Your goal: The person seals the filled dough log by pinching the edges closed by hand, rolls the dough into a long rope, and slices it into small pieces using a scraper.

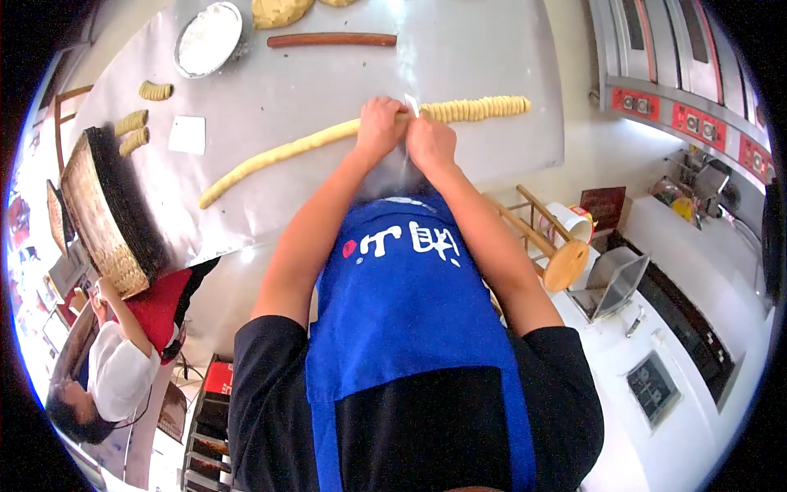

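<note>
A long rope of yellow dough (279, 154) lies across the metal table, whole on its left stretch. To the right it is cut into a row of thin slices (479, 108) that still sit close together. My left hand (381, 129) is closed over the rope at the end of the whole part. Right beside it, my right hand (431, 141) grips a white dough scraper (412, 105), set upright against the dough where the slices begin. My fingers hide part of the scraper and the dough under it.
On the table (484, 49) are a brown rolling pin (332, 39), a bowl of flour (210, 39), dough lumps (280, 10), a white square card (188, 135) and sliced dough pieces (131, 123). A woven basket (102, 217) stands left, near another person (123, 361). A wooden stool (566, 264) is at right.
</note>
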Demonstrator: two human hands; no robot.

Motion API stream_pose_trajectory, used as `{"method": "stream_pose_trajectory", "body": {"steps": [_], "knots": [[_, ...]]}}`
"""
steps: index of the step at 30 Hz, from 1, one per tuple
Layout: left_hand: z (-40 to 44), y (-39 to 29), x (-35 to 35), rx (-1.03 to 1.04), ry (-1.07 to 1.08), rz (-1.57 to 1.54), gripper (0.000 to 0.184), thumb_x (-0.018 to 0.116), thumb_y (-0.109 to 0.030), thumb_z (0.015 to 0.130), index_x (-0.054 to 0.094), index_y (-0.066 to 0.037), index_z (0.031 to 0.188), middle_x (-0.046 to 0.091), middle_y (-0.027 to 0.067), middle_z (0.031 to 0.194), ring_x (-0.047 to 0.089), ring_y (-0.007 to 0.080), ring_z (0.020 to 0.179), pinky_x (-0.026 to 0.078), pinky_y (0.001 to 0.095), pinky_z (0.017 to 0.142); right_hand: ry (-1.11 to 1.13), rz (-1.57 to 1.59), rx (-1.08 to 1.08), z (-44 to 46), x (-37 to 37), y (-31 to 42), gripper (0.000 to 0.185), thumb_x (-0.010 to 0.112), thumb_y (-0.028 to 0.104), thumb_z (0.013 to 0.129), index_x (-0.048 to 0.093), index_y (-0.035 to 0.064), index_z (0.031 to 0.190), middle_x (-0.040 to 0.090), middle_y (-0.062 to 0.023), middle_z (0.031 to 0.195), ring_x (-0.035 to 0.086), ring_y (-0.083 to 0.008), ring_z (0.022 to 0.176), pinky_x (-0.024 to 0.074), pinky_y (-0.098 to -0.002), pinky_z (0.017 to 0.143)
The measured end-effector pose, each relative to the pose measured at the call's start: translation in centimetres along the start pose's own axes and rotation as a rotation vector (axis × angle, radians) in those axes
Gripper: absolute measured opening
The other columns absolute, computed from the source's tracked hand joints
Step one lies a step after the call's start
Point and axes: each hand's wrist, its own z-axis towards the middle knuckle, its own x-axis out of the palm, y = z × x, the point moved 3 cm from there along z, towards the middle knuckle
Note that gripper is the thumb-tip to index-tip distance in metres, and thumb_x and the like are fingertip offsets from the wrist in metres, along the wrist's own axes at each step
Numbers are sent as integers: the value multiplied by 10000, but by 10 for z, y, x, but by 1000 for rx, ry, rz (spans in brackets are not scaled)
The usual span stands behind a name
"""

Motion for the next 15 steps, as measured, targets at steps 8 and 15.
{"method": "stream_pose_trajectory", "body": {"steps": [8,15], "knots": [[-3,-6,-15,-22,-22,74,225,760,-203,843,723,-121,1049,708,93,1086,622,347,1059,459,484,938,-66,158,-6,-19,-29,-9,319,570,274,1030,707,-2,945,751,-239,841,743,-446,796,580,-555,730],[-7,-3,-13,-13,-32,70,236,766,-203,840,726,-124,1060,696,89,1072,617,357,1058,455,495,939,52,-8,-18,-2,-3,15,335,564,284,1043,693,3,914,739,-237,801,731,-440,765,574,-555,711]]}}
